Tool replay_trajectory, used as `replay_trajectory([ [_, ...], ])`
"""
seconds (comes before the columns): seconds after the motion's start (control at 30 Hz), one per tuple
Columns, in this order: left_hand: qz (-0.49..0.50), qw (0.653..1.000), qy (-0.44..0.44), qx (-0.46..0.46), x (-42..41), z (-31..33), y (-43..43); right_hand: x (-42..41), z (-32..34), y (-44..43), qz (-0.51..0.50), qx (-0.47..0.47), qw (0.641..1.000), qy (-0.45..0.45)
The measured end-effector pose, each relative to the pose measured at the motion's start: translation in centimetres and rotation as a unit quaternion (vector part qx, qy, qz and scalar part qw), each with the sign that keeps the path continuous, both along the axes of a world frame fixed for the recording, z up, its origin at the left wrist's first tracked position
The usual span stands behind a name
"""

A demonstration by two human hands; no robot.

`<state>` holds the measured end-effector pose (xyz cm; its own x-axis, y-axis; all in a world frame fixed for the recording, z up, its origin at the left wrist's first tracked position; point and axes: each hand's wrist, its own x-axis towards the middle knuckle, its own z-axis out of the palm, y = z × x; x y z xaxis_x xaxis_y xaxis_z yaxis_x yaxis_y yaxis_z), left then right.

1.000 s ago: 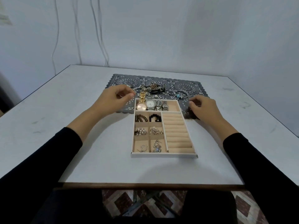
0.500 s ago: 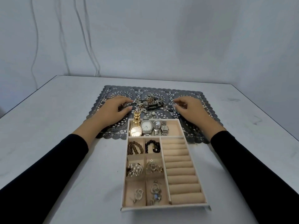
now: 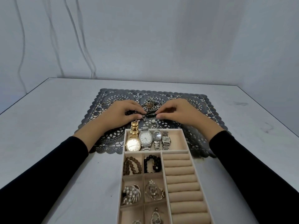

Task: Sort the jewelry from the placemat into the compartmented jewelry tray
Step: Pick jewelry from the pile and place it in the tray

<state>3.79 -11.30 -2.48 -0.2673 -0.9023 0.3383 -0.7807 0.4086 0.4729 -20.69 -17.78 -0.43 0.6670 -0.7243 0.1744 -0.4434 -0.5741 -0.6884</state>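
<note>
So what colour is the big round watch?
The round watch is gold with a white face; head view.

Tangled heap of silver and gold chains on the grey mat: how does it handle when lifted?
Likely floppy: the tangled heap of silver and gold chains is loose links, so it should sag from any grip. Probably comes up clumped: strands overlap, so one pull may drag neighbours. It might snag on the cut-out holes of the grey lace placemat.
</note>
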Motion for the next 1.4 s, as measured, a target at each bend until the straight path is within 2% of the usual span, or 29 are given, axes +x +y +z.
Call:
replay_trajectory([
  [0.23, -0.029, 1.000, -0.002, -0.008, -0.2, 0.3, -0.5, 1.5, -0.1, 0.1, 0.059, -0.003, 0.997, 0.052],
  [0.47, -0.030, 0.999, -0.024, 0.014, -0.1, 0.6, -0.7, 1.2, -0.3, -0.1, 0.042, -0.029, 0.996, 0.073],
  [0.9, 0.004, 0.997, -0.068, 0.024, -0.2, 0.4, -0.9, 0.6, -0.7, -0.4, 0.015, -0.003, 0.999, 0.041],
  [1.23, -0.007, 0.999, -0.045, 0.014, -0.6, 0.6, -0.7, 0.4, -0.6, -0.3, 0.017, 0.017, 0.999, 0.030],
  [1.4, 0.002, 0.998, -0.065, 0.027, -0.6, 0.7, -0.8, 0.4, -0.6, -0.3, 0.018, 0.020, 0.999, 0.026],
])
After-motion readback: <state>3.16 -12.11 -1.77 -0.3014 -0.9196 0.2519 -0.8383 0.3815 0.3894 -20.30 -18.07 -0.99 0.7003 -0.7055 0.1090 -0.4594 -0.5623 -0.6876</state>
